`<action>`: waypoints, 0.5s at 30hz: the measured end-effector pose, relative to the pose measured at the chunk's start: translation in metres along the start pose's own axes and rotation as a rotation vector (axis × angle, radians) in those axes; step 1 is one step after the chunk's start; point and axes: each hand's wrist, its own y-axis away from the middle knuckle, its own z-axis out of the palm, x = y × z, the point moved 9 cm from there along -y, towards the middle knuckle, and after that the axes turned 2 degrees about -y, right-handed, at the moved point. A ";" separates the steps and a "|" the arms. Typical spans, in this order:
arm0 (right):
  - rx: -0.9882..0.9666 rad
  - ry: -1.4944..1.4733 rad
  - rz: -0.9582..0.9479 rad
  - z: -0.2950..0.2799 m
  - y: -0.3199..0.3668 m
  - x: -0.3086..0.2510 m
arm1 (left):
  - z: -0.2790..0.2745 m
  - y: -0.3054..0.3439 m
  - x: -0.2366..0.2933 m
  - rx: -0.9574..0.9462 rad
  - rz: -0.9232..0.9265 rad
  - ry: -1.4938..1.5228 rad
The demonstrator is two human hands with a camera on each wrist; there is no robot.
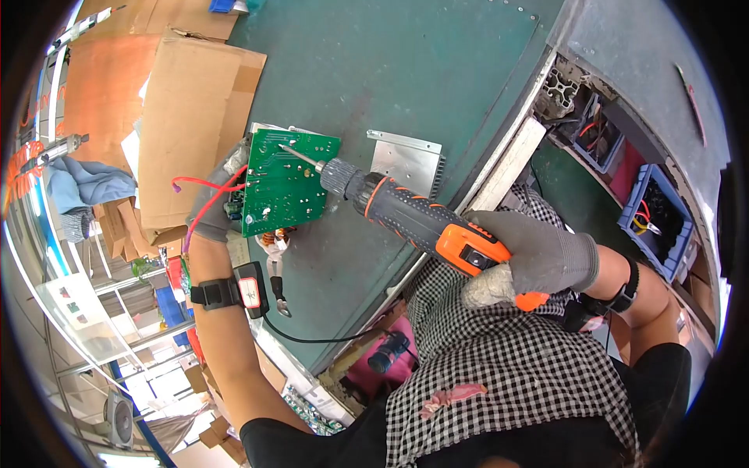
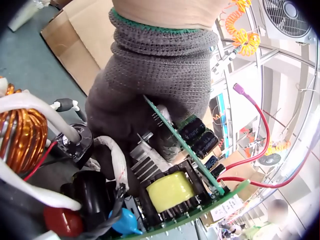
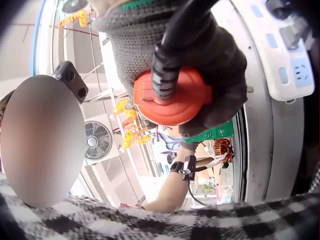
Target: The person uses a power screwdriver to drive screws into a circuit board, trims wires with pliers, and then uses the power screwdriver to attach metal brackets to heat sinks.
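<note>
Now mid-screwing: my left hand (image 1: 212,209) grips circuit board (image 1: 282,187), right hand (image 1: 540,256) grips screwdriver (image 1: 406,212); next, I'd hold bit square.

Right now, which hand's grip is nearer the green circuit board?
Left. The left hand holds the circuit board by its edge. The right hand holds the screwdriver handle, back from the board; only the bit reaches it.
</note>
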 end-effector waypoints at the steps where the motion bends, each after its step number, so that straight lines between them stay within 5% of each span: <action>1: -0.006 -0.005 0.005 0.001 -0.001 0.001 | 0.001 0.001 0.002 0.013 0.008 -0.007; 15: -0.043 -0.098 0.019 0.004 0.000 0.003 | 0.014 0.014 0.015 0.156 0.070 -0.050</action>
